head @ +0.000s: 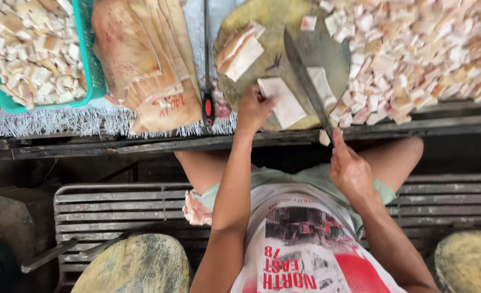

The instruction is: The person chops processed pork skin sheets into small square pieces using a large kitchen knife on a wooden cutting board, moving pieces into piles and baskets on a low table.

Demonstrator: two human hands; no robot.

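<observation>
Cleaver (308, 81) sits gripped in my right hand (350, 169); my left hand's (254, 108) fingers press the pale slab (283, 101) on the board (276, 21).

Hidden grips, cropped edges

The right hand (350, 171) wraps the cleaver (308, 82) handle, so the handle itself cannot be seen. The left hand (253, 108) hides the near corner of the pale slab (283, 101) under its fingers. The green basket (91, 65), the heap of cut pieces (419, 49) and the stacked slabs (143, 59) all run off the top edge. The second knife (207, 81) loses its blade tip there too.
</observation>
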